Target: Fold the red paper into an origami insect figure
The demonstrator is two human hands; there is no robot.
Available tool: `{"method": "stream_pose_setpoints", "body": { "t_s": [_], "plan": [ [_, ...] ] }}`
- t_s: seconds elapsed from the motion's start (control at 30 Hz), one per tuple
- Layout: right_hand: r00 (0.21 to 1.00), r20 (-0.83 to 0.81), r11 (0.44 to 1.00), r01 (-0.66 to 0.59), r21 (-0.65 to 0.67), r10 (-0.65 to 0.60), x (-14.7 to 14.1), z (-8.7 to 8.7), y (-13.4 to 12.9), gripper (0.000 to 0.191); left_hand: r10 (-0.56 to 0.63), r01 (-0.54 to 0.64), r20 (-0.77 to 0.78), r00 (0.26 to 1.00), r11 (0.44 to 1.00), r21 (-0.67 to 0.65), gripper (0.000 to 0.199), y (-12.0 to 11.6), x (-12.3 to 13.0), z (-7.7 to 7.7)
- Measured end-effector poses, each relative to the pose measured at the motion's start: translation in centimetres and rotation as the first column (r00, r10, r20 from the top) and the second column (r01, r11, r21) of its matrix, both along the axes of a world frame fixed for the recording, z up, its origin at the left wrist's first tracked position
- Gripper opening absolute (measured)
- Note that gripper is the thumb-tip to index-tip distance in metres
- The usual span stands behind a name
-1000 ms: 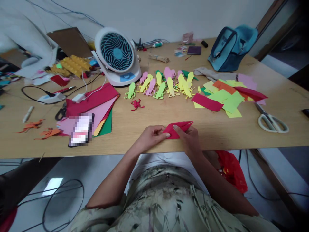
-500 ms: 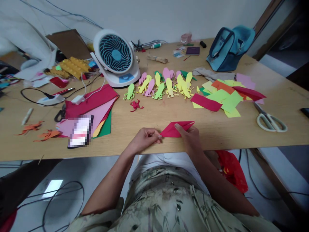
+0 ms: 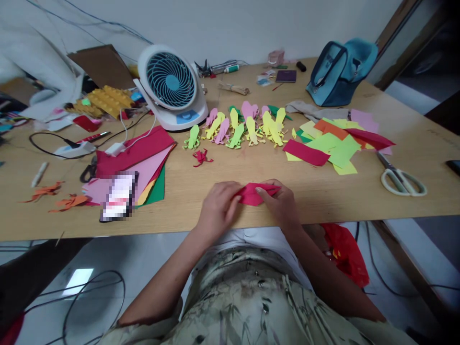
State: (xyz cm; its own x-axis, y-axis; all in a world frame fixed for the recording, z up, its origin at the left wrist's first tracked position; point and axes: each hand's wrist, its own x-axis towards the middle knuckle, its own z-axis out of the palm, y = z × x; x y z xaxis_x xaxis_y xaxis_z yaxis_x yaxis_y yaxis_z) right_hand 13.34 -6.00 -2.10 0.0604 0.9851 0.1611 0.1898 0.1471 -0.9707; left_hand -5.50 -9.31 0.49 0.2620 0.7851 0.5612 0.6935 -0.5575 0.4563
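Note:
A folded red paper [image 3: 250,195], creased into a long pointed shape, is held between my two hands just above the table's front edge. My left hand [image 3: 220,206] has its fingers closed on the left end, covering that tip. My right hand [image 3: 282,203] grips the right part, thumb on top and fingers behind. Beyond them lies a small red folded paper figure [image 3: 202,157]. Farther back stand several yellow, green and pink folded paper figures [image 3: 251,130] in a cluster.
Coloured paper sheets [image 3: 143,151] and a phone [image 3: 119,196] lie at the left, near two orange paper figures [image 3: 73,202]. A white fan [image 3: 172,86] stands behind. To the right are cut paper pieces [image 3: 325,143], scissors [image 3: 402,182] and a blue bag [image 3: 339,74].
My left hand has moved up and over the left end of the red paper, hiding its tip. The paper's visible part is shorter, and my right hand has shifted slightly left.

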Motion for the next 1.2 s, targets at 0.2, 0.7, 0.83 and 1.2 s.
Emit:
{"method": "stream_pose_setpoints", "body": {
  "t_s": [0.2, 0.7, 0.83, 1.2],
  "plan": [
    [0.932, 0.361, 0.997, 0.019, 0.072, -0.044, 0.6, -1.0, -0.3, 0.049, -0.177, 0.177, -0.289, 0.941, 0.984, -0.028, 0.043, 0.3, 1.6, -3.7],
    [0.554, 0.823, 0.769, -0.469, 0.434, -0.127, 6.1, -0.1, -1.5, 0.029, -0.206, 0.188, -0.524, 0.826, 0.978, -0.088, 0.035, 1.5, 2.0, -3.2],
    [0.478, 0.878, 0.759, -0.574, 0.307, 0.005, 6.5, -0.5, -0.6, 0.029, -0.275, 0.252, -0.461, 0.843, 0.961, -0.112, 0.032, 1.7, 2.2, -3.3],
    [0.386, 0.917, 0.717, -0.667, 0.202, 0.101, 7.0, 0.6, 0.3, 0.022, -0.167, 0.196, -0.415, 0.895, 0.980, 0.029, 0.021, 2.2, 3.3, -4.0]
  ]
}}
